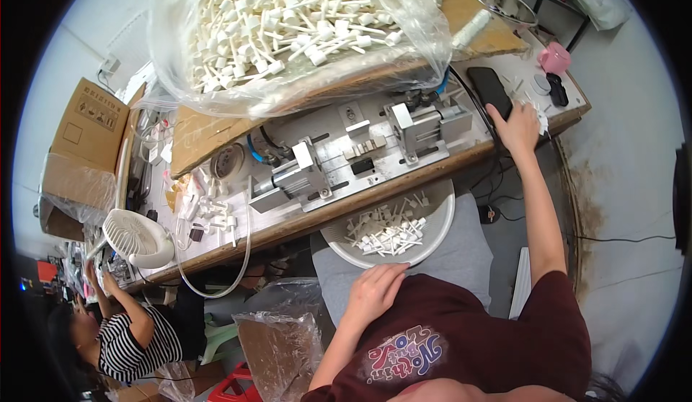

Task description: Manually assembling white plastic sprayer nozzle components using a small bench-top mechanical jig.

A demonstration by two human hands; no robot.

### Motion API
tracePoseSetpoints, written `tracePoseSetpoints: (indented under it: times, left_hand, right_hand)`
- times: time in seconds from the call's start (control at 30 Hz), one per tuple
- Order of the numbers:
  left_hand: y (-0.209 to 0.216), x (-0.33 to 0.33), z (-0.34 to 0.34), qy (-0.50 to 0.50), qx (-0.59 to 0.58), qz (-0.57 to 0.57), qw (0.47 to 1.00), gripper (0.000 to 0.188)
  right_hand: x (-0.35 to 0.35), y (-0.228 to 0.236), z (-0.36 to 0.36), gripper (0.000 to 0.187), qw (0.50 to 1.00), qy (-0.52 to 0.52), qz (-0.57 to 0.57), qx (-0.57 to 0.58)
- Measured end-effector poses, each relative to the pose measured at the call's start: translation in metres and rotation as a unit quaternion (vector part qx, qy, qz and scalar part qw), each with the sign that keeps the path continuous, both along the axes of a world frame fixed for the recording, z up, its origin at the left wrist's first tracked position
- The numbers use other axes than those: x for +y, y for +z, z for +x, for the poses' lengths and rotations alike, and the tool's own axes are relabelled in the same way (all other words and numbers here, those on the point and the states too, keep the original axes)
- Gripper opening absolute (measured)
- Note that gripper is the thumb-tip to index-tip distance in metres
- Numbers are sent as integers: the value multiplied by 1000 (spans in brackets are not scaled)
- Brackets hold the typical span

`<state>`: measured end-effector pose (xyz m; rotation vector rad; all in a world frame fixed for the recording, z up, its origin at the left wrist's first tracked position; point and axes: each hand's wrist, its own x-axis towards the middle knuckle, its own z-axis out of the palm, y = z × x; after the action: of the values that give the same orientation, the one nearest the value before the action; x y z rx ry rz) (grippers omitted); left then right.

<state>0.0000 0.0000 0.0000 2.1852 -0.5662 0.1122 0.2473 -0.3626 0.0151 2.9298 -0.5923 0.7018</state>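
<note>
"What is kept in the containers?"
"White plastic pieces (394, 236) are gathered in the basin (442, 222) on the lap; more are heaped in the clear bag (411, 12), cut off at the top."
"And the hands?"
"The right hand (517, 128) is spread at the black phone (489, 87) on the bench (573, 106). The left hand (375, 288) is placed at the basin's rim; whether that is gripped cannot be told."
"How is the phone turned?"
"Its long axis is slanted from far left to near right; its near end is partly covered."
</note>
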Motion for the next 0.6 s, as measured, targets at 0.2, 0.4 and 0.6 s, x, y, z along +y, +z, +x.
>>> tracePoseSetpoints:
  times: [0.2,0.4,0.6]
  left_hand:
    - [-3,1,6,0,9,-2,1000,24]
    - [9,-17,20,-32,-22,-24,999,26]
    - [-4,-15,13,-27,-13,-56,998,27]
  right_hand:
    - [82,144,-78,25,606,477,594,-230]
    - [120,205,-148,9,176,793,578,-81]
    - [154,242,-183,21,209,734,644,51]
